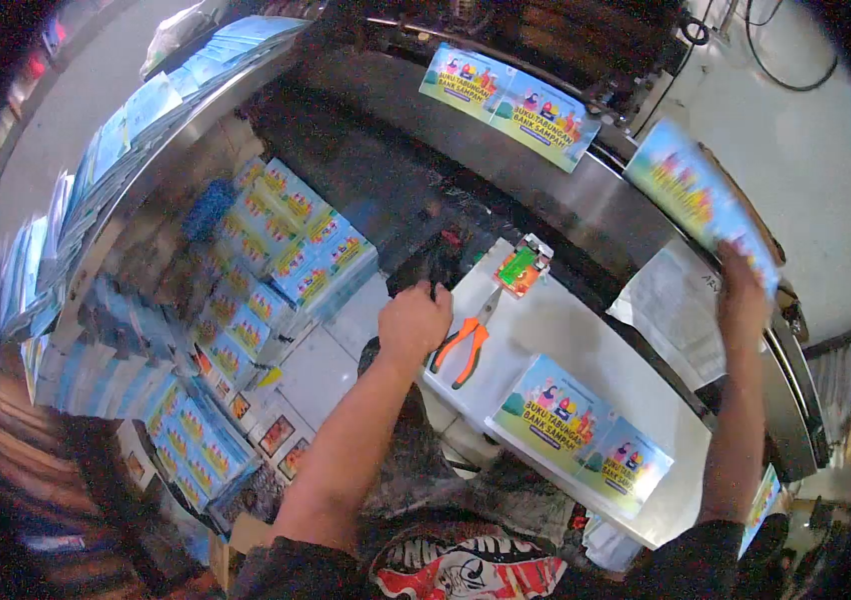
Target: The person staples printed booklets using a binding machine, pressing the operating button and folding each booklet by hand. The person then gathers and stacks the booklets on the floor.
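Note:
My right hand [743, 290] grips the lower end of a printed booklet sheet [691, 190], blurred and held up at the right. My left hand [416, 320] is closed at a dark object [438, 262] with a small red part; its kind is unclear. Beside that hand, orange-handled pliers [463, 350] lie on a white work surface [586, 345]. A small orange and green box [523, 268] sits by their tip. Nearer to me on that surface lies a stack of "Buku Tabungan Bank Sampah" covers [581, 430].
Another printed cover [511, 105] rests on the metal ledge [636, 195]. White paper [674, 315] hangs over the right side. Stacked booklets [311, 235] stand at left on white tiles [346, 335]. Many blue sheets [126, 130] line a curved metal rail at upper left.

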`<action>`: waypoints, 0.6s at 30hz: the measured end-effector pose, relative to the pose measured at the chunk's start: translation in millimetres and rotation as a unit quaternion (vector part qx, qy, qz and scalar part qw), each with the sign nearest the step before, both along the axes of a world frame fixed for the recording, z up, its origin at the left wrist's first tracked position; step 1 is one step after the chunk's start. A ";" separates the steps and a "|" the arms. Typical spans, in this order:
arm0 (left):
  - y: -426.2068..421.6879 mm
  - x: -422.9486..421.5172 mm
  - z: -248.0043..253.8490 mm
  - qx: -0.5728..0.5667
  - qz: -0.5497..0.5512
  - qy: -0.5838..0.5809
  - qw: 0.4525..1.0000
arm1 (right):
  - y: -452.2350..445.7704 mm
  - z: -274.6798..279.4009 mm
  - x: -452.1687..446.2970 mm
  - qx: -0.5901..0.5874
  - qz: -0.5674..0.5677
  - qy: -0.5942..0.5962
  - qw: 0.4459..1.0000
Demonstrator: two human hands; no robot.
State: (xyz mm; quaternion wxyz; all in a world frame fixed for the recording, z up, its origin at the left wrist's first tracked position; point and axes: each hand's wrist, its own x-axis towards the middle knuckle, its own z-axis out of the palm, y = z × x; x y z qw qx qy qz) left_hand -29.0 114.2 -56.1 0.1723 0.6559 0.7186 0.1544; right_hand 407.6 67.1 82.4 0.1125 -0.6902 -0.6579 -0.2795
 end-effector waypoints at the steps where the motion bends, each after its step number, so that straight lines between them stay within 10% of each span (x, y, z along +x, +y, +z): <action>1: 0.6 1.3 -1.7 0.008 0.001 -0.003 1.000 | -6.2 -7.5 -18.0 -0.072 -0.031 0.034 0.996; 11: -1.8 2.2 -1.6 0.021 0.012 -0.003 1.000 | -175.7 -25.5 -136.3 -0.412 0.022 0.199 0.889; 18: -3.4 2.0 4.0 0.010 0.002 0.011 1.000 | -196.4 -44.8 -139.3 -0.377 0.092 0.224 0.894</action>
